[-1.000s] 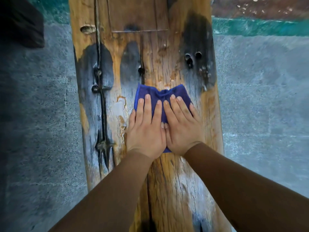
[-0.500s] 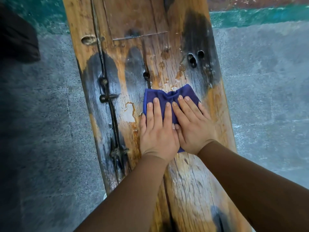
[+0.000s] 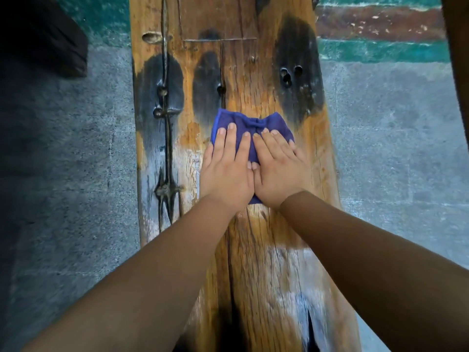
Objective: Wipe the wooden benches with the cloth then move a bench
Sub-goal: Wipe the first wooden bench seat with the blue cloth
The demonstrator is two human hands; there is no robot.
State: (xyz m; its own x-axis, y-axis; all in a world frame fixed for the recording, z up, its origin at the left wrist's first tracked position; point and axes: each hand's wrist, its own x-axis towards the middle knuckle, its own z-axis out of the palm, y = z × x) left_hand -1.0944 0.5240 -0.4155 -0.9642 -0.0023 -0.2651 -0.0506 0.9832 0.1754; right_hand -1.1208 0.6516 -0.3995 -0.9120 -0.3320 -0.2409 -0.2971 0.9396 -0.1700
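Writing: none legible. Blue cloth [image 3: 250,125] flat on worn wooden bench [image 3: 256,80], mid-plank. Left hand [image 3: 225,171] and right hand [image 3: 278,171] side by side, fingers straight, pressing cloth. Grey concrete floor [image 3: 380,138] either side; dark charred patches [image 3: 295,72] beyond cloth.

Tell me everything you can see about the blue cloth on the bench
The blue woven fabric cloth lies flat but bunched, with a puckered crease at its far edge, on the worn, dark-stained wooden bench, toward the plank's right half. The left hand and right hand press on it side by side with straight fingers, covering most of it. A small corner peeks out below the wrists.
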